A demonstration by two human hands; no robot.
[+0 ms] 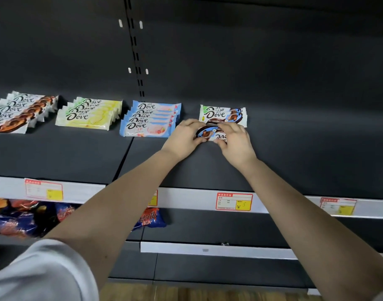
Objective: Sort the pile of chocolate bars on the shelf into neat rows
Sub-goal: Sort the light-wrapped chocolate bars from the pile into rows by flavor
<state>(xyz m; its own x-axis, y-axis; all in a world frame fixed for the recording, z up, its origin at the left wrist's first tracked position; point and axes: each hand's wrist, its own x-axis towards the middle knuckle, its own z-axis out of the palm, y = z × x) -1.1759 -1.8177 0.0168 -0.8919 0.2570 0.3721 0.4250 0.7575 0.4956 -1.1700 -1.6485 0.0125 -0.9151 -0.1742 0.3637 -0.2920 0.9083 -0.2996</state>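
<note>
Both hands hold one white and brown chocolate bar (210, 134) just above the dark shelf (305, 148), its lettering upside down to me. My left hand (184, 139) grips its left end and my right hand (235, 141) grips its right end. Directly behind it lies a matching bar (222, 115), flat and straight. To the left stand three overlapped rows: blue and pink bars (148, 120), yellow bars (88, 114) and white and brown bars (19, 111) at the far left.
The shelf's white front rail carries price tags (233, 202). Blue and orange snack bags (23, 216) fill the lower shelf on the left. A slotted upright (135, 51) runs up the back panel. The shelf surface to the right of my hands is bare.
</note>
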